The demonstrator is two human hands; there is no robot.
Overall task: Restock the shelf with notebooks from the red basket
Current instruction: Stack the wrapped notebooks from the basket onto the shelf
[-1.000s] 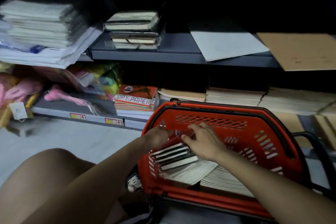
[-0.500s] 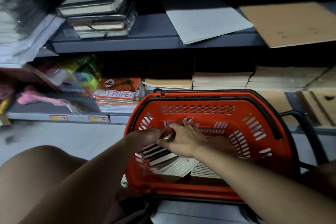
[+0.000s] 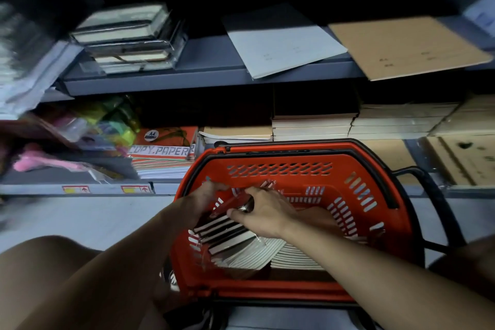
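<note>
A red basket [image 3: 281,153] stands on the floor in front of the shelves. Inside it lie several notebooks [image 3: 227,233] stacked on edge at the left, with a fanned pile of pale ones [image 3: 284,254] beneath. Both hands are inside the basket. My left hand [image 3: 206,195] and my right hand [image 3: 262,211] grip the same red-covered notebook [image 3: 230,205], tilted up from the top of the stack. The grey upper shelf [image 3: 209,72] holds a stack of wrapped dark notebooks [image 3: 128,37].
A pale sheet [image 3: 281,40] and a brown card [image 3: 401,45] lie on the upper shelf. The lower shelf holds copy paper packs [image 3: 163,153], coloured packets [image 3: 101,126] and stacks of tan exercise books [image 3: 361,120]. My bare knee [image 3: 53,276] is at the lower left.
The view has shifted right and down, so the basket sits nearer the centre. Both hands have closed on the red notebook and tilted it up off the stack.
</note>
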